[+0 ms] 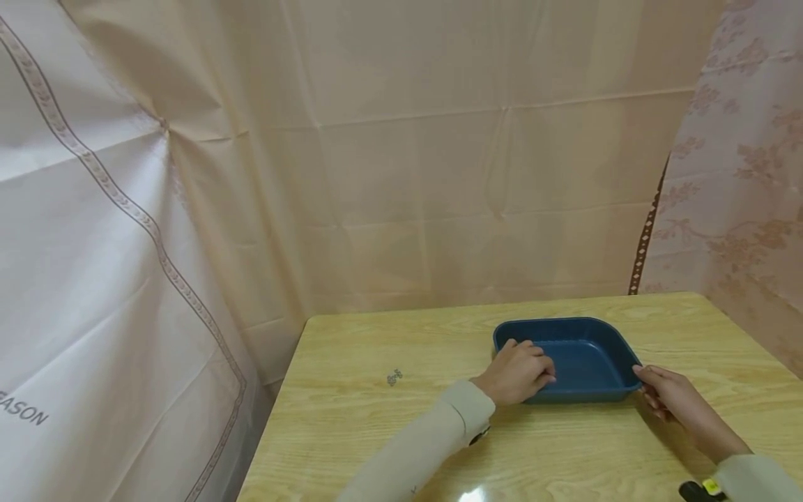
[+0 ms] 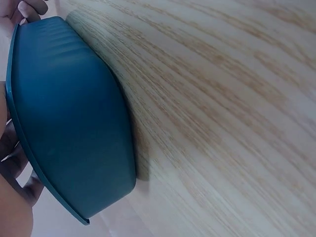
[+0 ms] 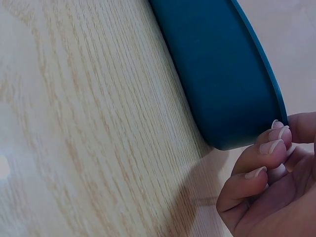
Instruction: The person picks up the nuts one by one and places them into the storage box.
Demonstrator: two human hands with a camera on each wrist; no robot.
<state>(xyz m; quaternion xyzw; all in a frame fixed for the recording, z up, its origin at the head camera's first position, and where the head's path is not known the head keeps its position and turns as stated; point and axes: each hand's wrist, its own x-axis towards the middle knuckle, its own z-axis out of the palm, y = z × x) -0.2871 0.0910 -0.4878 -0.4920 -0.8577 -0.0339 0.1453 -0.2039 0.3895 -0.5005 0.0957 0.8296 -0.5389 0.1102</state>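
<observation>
A dark blue rectangular tray (image 1: 586, 355) with raised sides and rounded corners sits toward the right of the wooden table. My right hand (image 1: 674, 397) pinches its near right corner, with thumb and fingertips at the rim (image 3: 270, 74). Over the tray's left end, my left hand (image 1: 517, 373) has its fingers bent inward past the rim. In the left wrist view those fingers (image 2: 17, 160) show behind the tray wall (image 2: 74, 118), partly hidden by it. I cannot tell whether they hold anything.
A cluster of small grey pieces (image 1: 394, 377) lies on the table (image 1: 339, 418) left of the tray. A beige cloth (image 1: 439, 174) hangs behind the table, with a white printed cloth (image 1: 81, 279) at left and a floral one (image 1: 746, 209) at right.
</observation>
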